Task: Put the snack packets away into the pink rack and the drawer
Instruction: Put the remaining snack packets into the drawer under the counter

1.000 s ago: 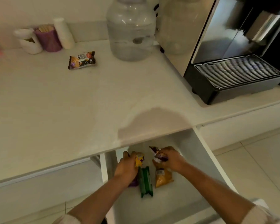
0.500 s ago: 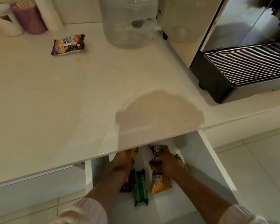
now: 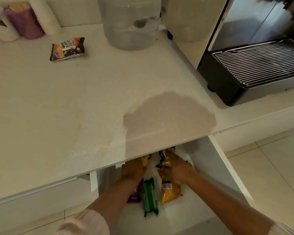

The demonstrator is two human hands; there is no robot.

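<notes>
Both hands reach into the open white drawer (image 3: 227,168) under the counter. My left hand (image 3: 132,170) holds a yellow packet (image 3: 146,159) at the drawer's back, partly hidden by the counter edge. My right hand (image 3: 176,168) grips a dark brown packet (image 3: 164,158) beside it. In the drawer lie a green packet (image 3: 149,197), an orange packet (image 3: 170,190) and a purple packet (image 3: 134,195) half under my left forearm. One dark snack packet (image 3: 67,48) lies on the counter at the back left. The pink rack is out of view.
A big clear water jar (image 3: 131,22) stands at the counter's back. A coffee machine with a grated drip tray (image 3: 261,65) fills the right. A purple cup (image 3: 24,22) and white containers (image 3: 0,28) stand at the back left. Tiled floor (image 3: 270,167) lies to the right.
Both hands have pushed deeper into the drawer with their packets, now partly under the counter edge. The view has tilted down and closer to the counter.
</notes>
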